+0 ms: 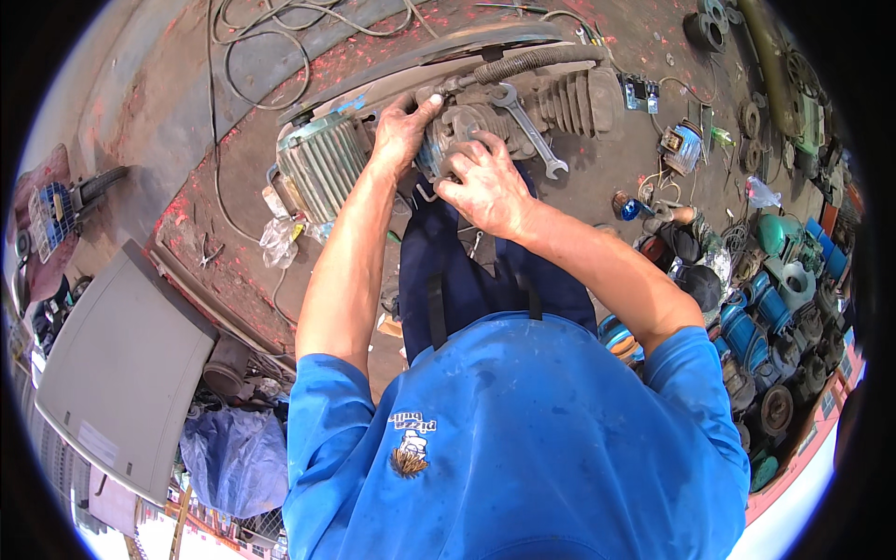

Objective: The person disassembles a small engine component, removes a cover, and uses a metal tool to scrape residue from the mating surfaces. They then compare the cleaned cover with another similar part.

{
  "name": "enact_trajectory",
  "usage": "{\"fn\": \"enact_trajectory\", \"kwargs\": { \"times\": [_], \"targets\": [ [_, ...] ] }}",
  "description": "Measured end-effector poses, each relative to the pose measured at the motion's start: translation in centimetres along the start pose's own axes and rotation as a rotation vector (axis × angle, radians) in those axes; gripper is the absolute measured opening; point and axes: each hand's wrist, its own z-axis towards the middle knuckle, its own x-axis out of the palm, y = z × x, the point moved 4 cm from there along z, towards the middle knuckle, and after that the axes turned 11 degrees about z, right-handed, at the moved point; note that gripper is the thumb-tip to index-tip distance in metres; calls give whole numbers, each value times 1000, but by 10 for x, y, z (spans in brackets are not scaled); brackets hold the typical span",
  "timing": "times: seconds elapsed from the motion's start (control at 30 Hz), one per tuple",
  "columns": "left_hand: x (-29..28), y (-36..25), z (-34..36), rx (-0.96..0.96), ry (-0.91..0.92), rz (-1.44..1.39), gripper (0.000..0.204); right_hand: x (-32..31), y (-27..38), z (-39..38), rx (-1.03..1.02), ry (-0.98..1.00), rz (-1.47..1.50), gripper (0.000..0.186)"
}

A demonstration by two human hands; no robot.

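Observation:
A greasy air compressor pump and a green finned electric motor stand on the ground before me. My left hand is closed at the pump's near left side, thumb close to the end of a corrugated hose; what its fingers grip is hidden. My right hand curls its fingers over the front of the pump; what lies under them cannot be seen. A large combination wrench rests slantwise on the machine, just right of my right hand. Beyond it is a finned cylinder.
Pliers and a plastic bag lie on the left. Cable loops at the upper left. A grey panel stands lower left. To the right are a small blue motor and heaped motor parts.

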Motion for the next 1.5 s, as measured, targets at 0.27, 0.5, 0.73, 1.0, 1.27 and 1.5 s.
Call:
{"fn": "enact_trajectory", "kwargs": {
  "times": [0.27,0.5,0.73,1.0,1.27,1.5],
  "targets": [
    [4,-1,-3,-2,52,-169,45,0,-2,0,-77,-103,-9,15],
    [6,6,2,32,53,-97,49,12,-4,-11,-68,-135,23,26],
    [6,6,6,59,30,8,67,4,-1,-2,-38,-114,55,16],
    [11,-2,5,-12,30,-98,48,12,-6,-1,-147,-211,70,12],
    [19,-4,1,-82,7,-177,40,0,-9,-7,-35,-219,215,10],
    [20,10,-1,-64,-45,-261,33,19,-18,-30,61,-365,356,11]
  ]
}}
